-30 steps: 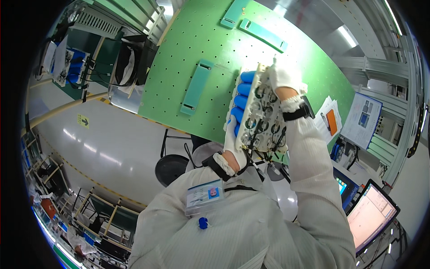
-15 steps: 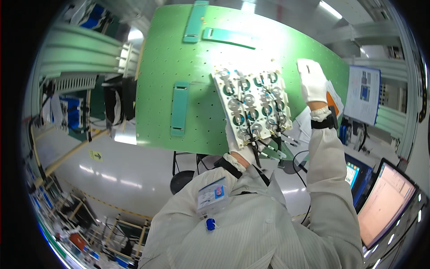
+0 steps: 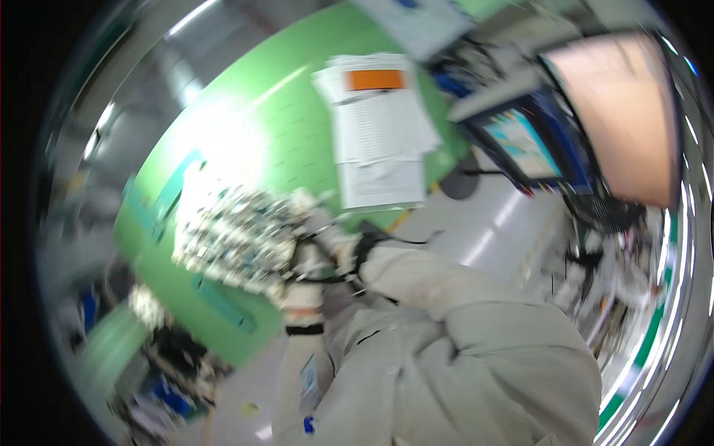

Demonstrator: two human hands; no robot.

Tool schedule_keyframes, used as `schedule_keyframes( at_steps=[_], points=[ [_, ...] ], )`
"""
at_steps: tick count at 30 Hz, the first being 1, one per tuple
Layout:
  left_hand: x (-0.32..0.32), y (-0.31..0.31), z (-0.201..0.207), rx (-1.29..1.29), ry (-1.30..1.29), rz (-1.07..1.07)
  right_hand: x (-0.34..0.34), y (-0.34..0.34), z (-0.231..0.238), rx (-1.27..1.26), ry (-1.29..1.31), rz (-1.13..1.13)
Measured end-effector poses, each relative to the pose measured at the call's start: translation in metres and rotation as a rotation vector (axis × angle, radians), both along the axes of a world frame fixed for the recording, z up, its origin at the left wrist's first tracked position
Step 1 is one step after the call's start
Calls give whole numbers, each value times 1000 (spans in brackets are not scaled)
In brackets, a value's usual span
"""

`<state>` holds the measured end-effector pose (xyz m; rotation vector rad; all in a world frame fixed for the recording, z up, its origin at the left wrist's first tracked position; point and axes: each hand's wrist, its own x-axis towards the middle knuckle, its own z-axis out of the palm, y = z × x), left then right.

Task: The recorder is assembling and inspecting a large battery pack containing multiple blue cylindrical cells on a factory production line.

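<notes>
A white panel (image 3: 238, 234) set with rows of round parts and dark cables lies tilted over the green perforated table (image 3: 290, 119); motion smears its details. My gloved left hand (image 3: 299, 291) is at the panel's near right corner and supports it, its fingers hidden by the panel and the blur. By the panel's right end, among the cables, is my gloved right hand (image 3: 325, 229). It touches or nearly touches the panel there, and its fingers are too smeared to read. Black bands ring both wrists.
Papers (image 3: 383, 134) with an orange card (image 3: 375, 79) lie right of the panel. Teal bars (image 3: 223, 303) rest on the table. Farther right stand a blue-cased screen device (image 3: 520, 145) and a large monitor (image 3: 617, 119). A dark round stool seat (image 3: 459, 178) is below the table edge.
The view has swung to the right and blurred, so the table and panel appear turned and farther left. My right hand has come from beside the papers to the panel's cable end.
</notes>
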<state>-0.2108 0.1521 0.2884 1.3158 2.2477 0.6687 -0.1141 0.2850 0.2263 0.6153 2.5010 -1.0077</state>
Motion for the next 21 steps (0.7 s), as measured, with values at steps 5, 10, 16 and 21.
schedule_keyframes(
  at_steps=[5, 10, 16, 21],
  points=[
    [-2, 27, 56, -371, 300, -212, -41, -17, -50, 158, -74, -26],
    [4, 4, 62, -45, 197, -232, -61, -19, -71, -37, -93, 183],
    [-3, -3, 97, -175, -661, 515, -93, -35, -168, -1766, -397, 1008],
    [-79, -39, 91, -401, -784, 360, -75, -71, -215, -1750, -941, 1295]
  ],
)
